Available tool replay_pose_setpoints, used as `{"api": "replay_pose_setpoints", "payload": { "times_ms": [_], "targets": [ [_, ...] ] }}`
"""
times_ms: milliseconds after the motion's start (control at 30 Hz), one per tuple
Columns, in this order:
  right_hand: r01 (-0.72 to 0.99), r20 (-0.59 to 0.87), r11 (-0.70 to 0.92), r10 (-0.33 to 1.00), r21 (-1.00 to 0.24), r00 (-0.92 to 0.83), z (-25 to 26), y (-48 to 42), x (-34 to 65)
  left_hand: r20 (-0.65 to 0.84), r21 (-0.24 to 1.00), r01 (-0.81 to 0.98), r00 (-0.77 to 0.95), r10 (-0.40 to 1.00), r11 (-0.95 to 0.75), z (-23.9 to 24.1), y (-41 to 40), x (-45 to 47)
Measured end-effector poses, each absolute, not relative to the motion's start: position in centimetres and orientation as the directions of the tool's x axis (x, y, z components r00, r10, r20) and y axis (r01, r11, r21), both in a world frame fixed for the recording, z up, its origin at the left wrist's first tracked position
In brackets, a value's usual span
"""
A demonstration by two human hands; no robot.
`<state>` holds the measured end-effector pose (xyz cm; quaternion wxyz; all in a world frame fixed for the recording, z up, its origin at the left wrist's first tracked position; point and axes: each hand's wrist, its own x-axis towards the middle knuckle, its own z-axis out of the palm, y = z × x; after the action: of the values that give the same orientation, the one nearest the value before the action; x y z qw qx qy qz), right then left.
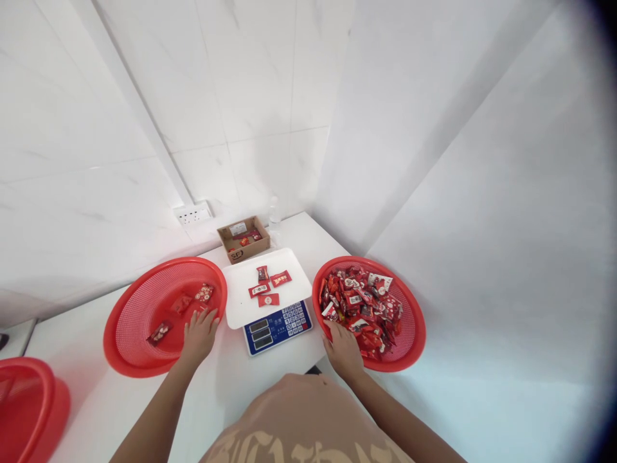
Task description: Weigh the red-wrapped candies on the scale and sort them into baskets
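Observation:
My left hand (198, 334) lies over the near right rim of a red mesh basket (128, 308), fingers spread and nothing visible in them. A few wrapped packets (180, 303) lie in that basket. On the other side, my right hand (343, 347) straddles the left rim of a second red basket (409, 334), its fingers curled over the edge. Many small red packets (359, 299) are heaped there. Between the baskets stands a digital scale (278, 328) with a white tray (236, 308); several red packets (268, 299) rest on the tray.
Behind the scale sits a small cardboard box (234, 251) holding some packets. A clear bottle (274, 215) stands beside it. Another red basket (48, 411) is at the lower left. A socket strip (193, 213) is on the tiled wall, and a plain wall borders the right.

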<state>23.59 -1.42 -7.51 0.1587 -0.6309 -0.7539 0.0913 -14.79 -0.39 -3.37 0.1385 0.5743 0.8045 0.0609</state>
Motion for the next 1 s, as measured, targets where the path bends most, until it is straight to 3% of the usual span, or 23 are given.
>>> {"api": "replay_pose_setpoints", "payload": {
  "times_ms": [133,233,400,800,1000],
  "targets": [
    [0.92,0.11,0.179,0.983,-0.349,-0.149,-7.2,-1.4,23.5,-0.014,0.214,0.935,-0.285,0.958,0.282,-3.9,-0.5,-13.9],
    [0.922,0.088,0.169,0.985,-0.348,-0.147,-7.1,-1.4,23.5,0.071,0.205,0.969,-0.155,0.985,0.138,-3.6,0.5,-11.6],
    [0.928,0.089,0.16,0.986,-0.337,-0.138,-7.2,-1.4,23.5,-0.024,0.254,0.962,0.107,0.994,-0.098,-3.5,3.6,-6.5],
    [0.927,0.136,0.175,0.981,-0.33,-0.137,-7.9,-1.4,23.6,-0.273,0.204,0.957,0.256,0.927,-0.205,-2.7,11.3,-2.9],
    [0.923,0.163,0.185,0.977,-0.337,-0.137,-7.9,-1.4,23.5,-0.052,0.171,0.937,0.318,0.946,-0.306,-3.8,11.7,-2.0]
  ]
}}
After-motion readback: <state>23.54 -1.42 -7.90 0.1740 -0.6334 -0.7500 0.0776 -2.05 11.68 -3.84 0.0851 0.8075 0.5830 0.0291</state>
